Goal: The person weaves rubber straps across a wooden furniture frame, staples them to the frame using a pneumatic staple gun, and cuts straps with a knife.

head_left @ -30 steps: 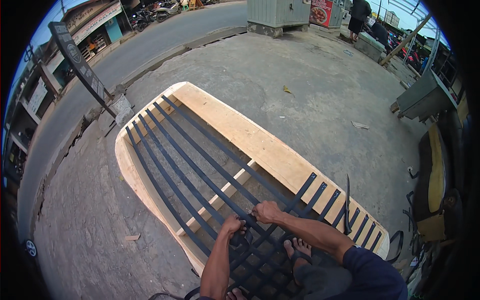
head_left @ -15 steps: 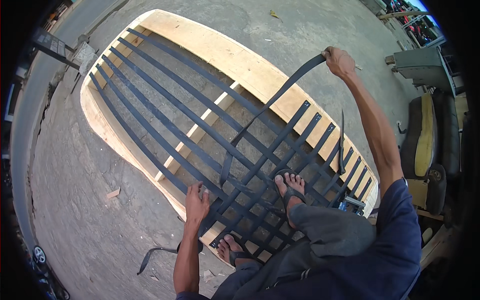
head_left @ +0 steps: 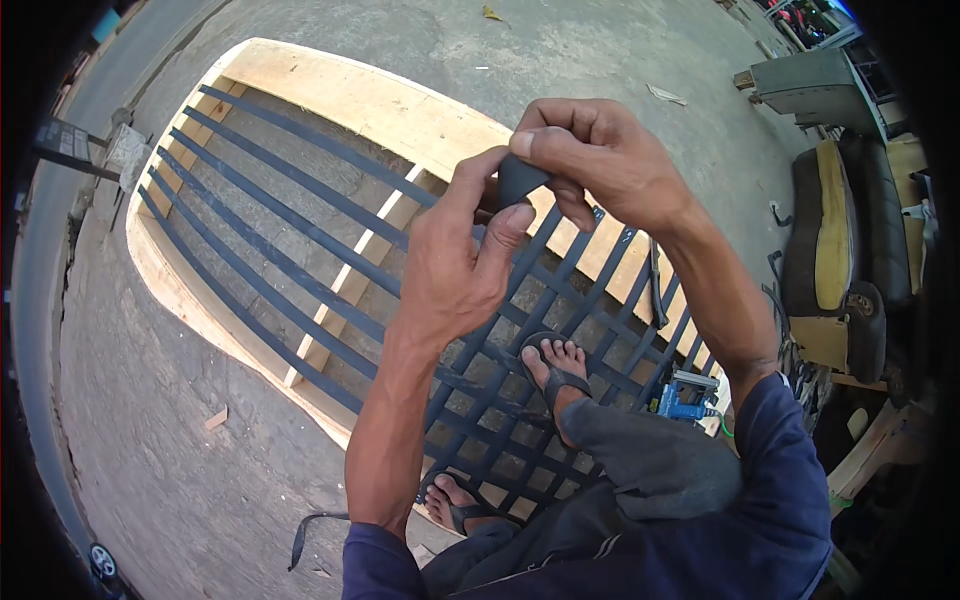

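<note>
Both hands are raised over the frame, holding a black webbing strap (head_left: 520, 183) bent into a short curve. My right hand (head_left: 615, 165) pinches the strap's upper end between thumb and curled fingers. Close by, my left hand (head_left: 455, 260) has its fingers curled behind the strap and its thumb near the lower edge; the fingertips are partly hidden. Below lies a pale wooden frame (head_left: 390, 100) with long black straps (head_left: 290, 190) stretched along it. At its near end, crossing straps (head_left: 490, 420) form a woven grid, and some strap ends show staples.
My sandalled feet (head_left: 555, 365) stand on the near end. A blue staple gun (head_left: 682, 405) rests at the frame's right edge. Loose strap (head_left: 315, 522) and a wood scrap (head_left: 217, 418) lie on the concrete left. Old seat parts (head_left: 835, 230) and a grey box-like piece (head_left: 815, 95) stand right.
My right hand has come inward from the far right with the strap. My left hand has risen from the frame's near left edge to meet it, now also holding the strap.
</note>
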A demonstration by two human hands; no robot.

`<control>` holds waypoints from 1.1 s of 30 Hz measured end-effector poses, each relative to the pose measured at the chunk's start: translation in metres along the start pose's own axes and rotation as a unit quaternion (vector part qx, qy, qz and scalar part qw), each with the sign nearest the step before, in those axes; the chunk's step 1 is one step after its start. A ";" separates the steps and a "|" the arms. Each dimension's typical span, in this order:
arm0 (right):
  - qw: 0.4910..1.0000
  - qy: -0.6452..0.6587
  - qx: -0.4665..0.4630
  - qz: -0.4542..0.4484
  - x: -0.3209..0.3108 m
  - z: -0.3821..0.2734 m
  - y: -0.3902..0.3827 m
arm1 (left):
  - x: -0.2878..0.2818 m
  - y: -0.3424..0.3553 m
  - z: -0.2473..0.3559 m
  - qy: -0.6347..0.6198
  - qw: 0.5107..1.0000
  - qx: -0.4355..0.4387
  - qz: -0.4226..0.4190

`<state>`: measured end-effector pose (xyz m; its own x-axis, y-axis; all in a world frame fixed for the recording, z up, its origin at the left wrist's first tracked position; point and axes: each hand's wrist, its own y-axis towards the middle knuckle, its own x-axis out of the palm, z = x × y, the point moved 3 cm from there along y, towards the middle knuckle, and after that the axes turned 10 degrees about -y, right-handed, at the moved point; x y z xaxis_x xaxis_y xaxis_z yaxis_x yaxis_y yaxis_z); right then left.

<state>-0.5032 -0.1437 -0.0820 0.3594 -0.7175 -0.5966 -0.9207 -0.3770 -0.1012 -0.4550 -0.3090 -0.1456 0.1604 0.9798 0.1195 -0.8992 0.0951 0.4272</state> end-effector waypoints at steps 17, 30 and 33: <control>0.911 -0.159 0.249 -0.287 0.127 0.262 0.048 | 0.025 -0.089 -0.303 -0.235 0.746 -0.622 -0.010; 0.929 -0.237 0.240 0.151 0.034 0.321 0.084 | 0.070 -0.069 -0.207 0.504 0.805 -0.307 0.063; 0.929 -0.189 0.284 0.143 0.027 0.323 0.089 | 0.086 -0.032 -0.191 0.468 0.872 -0.090 0.116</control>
<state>-0.6243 -0.0075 -0.3641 0.1076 -0.4428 -0.8901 -0.9405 0.2450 -0.2355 -0.4905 -0.1944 -0.3200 -0.3608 0.6828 -0.6353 -0.9260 -0.1812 0.3312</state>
